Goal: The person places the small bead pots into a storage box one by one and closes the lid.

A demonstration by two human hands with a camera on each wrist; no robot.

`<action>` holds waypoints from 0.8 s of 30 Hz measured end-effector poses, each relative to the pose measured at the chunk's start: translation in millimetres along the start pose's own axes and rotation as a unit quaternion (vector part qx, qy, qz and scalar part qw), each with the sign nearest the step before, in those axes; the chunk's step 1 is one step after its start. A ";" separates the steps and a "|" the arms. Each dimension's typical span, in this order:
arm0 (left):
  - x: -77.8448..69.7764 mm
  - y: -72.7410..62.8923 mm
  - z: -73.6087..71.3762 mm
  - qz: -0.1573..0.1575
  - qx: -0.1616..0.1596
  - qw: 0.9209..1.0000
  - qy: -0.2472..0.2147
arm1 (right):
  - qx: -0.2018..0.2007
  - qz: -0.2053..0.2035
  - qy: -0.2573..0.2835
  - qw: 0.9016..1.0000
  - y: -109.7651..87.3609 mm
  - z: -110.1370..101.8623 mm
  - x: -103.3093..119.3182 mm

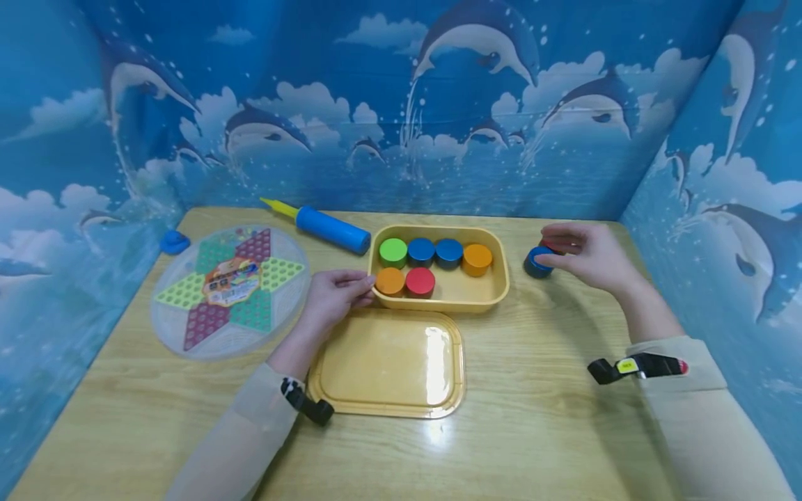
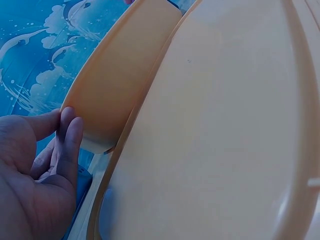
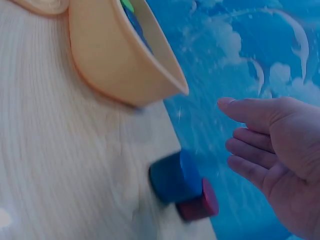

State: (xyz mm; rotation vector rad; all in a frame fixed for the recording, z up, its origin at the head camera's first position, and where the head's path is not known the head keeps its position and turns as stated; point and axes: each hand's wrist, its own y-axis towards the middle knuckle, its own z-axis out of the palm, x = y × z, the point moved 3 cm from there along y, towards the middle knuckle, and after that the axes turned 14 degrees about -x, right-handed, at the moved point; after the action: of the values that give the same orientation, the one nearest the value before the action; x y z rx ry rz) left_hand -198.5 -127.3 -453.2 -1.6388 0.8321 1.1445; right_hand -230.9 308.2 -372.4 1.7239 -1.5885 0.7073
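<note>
With thumb and fingertips, my left hand pinches the left corner of a yellow plastic box. In the left wrist view its fingertips are on the rim of the box. Inside lie short cylinders: a green one, a red one, two blue and two orange. To the right of the box, a blue cylinder and a red cylinder stand side by side on the table. My right hand hovers over this pair, fingers loosely extended, and in the right wrist view it holds nothing.
A shallow yellow lid lies in front of the box. On the left are a round star-patterned game board and a small blue object. A blue pump with a yellow nozzle lies behind. Dolphin-printed curtains border the table.
</note>
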 end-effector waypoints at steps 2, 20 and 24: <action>0.7 0.5 0.1 -0.001 -0.001 1.000 0.000 | -0.011 0.006 -0.011 1.000 -1.3 -4.0 -8.0; -1.3 -0.8 -1.2 -0.008 0.000 1.000 0.009 | -0.139 0.109 -0.039 0.984 -20.4 27.7 -56.4; -0.5 -0.6 -0.9 -0.006 0.000 1.000 0.013 | -0.164 0.105 -0.047 0.980 -21.1 36.6 -57.0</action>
State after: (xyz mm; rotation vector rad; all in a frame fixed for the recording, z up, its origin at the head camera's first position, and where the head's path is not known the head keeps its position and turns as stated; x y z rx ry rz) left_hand -197.9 -127.9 -452.4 -1.6597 0.8373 1.1183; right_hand -218.1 315.6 -441.8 1.3800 -1.8554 0.4341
